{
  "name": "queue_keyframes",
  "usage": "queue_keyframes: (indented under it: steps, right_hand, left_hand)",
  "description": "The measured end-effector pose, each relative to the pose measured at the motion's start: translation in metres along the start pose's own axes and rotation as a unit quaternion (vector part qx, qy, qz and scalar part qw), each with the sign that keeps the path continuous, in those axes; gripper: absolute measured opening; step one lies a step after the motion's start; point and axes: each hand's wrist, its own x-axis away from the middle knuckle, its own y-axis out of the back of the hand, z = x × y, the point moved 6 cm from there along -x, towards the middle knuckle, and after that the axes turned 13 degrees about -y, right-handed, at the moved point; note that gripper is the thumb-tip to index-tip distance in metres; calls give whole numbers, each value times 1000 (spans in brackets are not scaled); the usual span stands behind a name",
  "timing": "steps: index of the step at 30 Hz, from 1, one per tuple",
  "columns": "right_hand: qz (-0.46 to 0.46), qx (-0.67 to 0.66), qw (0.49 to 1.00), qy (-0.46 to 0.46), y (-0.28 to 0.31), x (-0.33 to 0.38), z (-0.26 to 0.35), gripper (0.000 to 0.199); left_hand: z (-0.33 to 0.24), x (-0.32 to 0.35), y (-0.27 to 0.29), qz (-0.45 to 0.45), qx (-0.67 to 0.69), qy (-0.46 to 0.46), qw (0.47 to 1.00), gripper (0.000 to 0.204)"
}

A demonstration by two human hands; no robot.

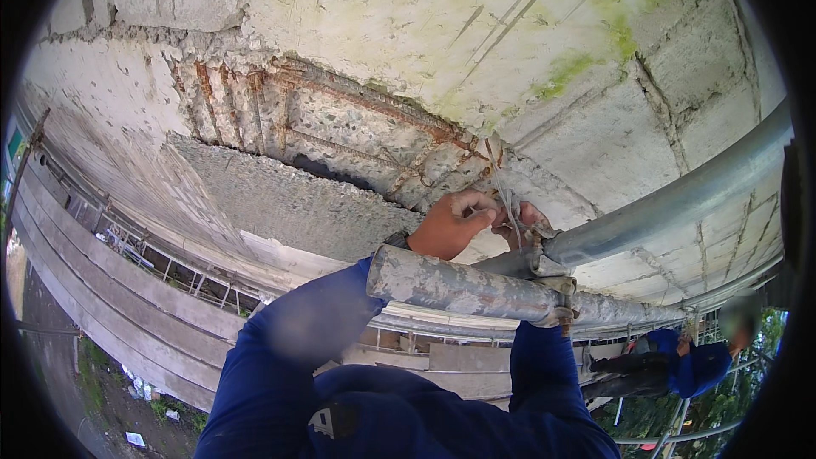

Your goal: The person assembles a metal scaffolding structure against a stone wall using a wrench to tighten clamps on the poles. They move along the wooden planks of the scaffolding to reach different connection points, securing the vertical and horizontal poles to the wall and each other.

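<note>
Thin whitish strands (pixel 503 183), perhaps cord or plastic strip, hang from rusty bars at the right end of a broken-open patch of concrete (pixel 331 132). My left hand (pixel 455 225) is closed, its thumb and fingertips pinched at the lower part of these strands. Close on the other side, my right hand (pixel 529 219) has its fingers curled in at the same strands; a pipe clamp (pixel 551 265) and pipe hide part of it. Rusty reinforcing bars (pixel 365 102) lie bare in the patch, just above and left of my hands.
A thick metal scaffold pipe (pixel 467 285) crosses over my forearms, and another pipe (pixel 671 200) runs up to the right. Scaffold planks (pixel 127 276) stretch below to the left. At the lower right another person in blue (pixel 705 370) is on the scaffold.
</note>
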Motion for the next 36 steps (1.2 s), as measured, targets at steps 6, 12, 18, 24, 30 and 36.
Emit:
queue_keyframes:
  steps: [6, 12, 18, 24, 30, 36]
  right_hand:
    - [-83, 41, 994, -53, -15, 8, 25, 75]
    - [-123, -15, 992, -20, -37, 6, 28, 72]
    - [-7, -36, 999, 38, -57, 3, 40, 64]
    - [-24, -62, 992, 103, -36, 2, 30, 60]
    - [18, -65, 990, 124, -31, 15, 37, 58]
    - [4, 57, 989, 138, -36, 17, 57, 53]
  left_hand:
    - [-4, 8, -14, 12, 15, 87, 996, 30]
    - [-22, -9, -21, -9, -68, 98, 993, 38]
    - [-14, -15, -27, -3, -98, 10, 995, 31]
    - [-24, -19, -29, -36, -23, -68, 997, 21]
    - [-15, -16, -31, 30, -39, 31, 998, 19]
    - [-7, -18, -29, 11, -13, -4, 1000, 17]
